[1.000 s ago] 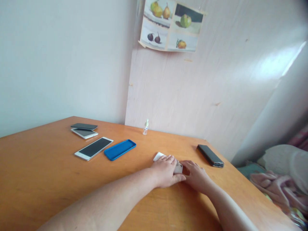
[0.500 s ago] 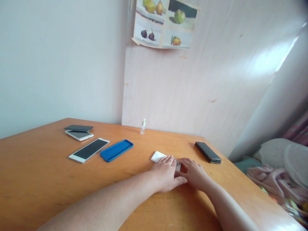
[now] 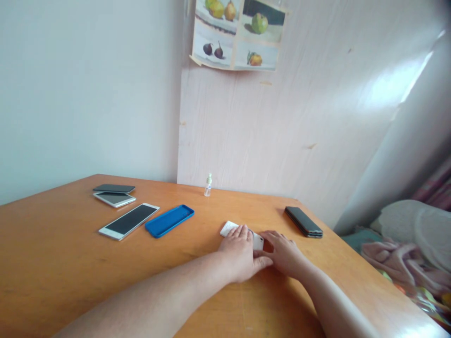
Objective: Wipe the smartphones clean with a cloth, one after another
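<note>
Pale wall [image 3: 88,94] behind; in front, orange-brown table [image 3: 70,263]. Off the right edge, heaped cloth [image 3: 391,256]. Up above, sheet of fruit paintings [image 3: 235,44]. On the table, left hand [image 3: 238,251] laid over the middle of a white phone [image 3: 258,241], right hand [image 3: 286,254] curved at its camera end; cannot tell, for either, whether gripping or merely touching. Farther left, white-framed phone [image 3: 130,220] lying beside a blue case [image 3: 169,220], both flat; near the table's right edge, stack of dark phones [image 3: 303,221]. Smallest, near the wall, clear bottle [image 3: 208,187], upright.

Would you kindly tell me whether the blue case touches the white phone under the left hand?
Apart: the head view shows tabletop plainly between the blue case and that white phone.
</note>
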The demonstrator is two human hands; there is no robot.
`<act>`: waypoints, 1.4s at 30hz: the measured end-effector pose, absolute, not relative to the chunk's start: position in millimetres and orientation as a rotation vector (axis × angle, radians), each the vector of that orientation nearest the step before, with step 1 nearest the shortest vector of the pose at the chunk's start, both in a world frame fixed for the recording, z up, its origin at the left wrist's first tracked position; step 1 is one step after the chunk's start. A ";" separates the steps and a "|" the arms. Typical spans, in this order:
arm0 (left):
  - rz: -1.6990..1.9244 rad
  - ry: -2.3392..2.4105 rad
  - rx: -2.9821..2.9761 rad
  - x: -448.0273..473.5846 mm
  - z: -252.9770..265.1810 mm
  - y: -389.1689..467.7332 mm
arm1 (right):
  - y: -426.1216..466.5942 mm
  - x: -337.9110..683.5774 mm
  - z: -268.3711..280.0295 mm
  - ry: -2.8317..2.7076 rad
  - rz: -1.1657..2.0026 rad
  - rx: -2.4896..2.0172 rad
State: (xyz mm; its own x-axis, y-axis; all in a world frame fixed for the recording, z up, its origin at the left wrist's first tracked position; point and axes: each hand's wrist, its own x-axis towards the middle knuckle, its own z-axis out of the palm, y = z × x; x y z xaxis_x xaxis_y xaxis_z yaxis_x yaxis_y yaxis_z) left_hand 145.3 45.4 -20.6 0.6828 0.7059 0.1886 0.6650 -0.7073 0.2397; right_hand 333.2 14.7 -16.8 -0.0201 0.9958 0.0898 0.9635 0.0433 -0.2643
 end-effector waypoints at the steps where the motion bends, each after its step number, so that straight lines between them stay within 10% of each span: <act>1: 0.394 1.076 2.752 147.1 -19.3 41.4 | 14.9 333.6 -17.0 -2.076 0.192 -2.001; 32: 0.300 1.489 2.671 125.2 -9.5 76.0 | 10.1 327.9 -10.1 -2.066 0.178 -1.985; 42: 0.325 0.966 2.779 140.4 -7.1 39.1 | 10.5 327.0 -11.2 -2.034 0.156 -2.031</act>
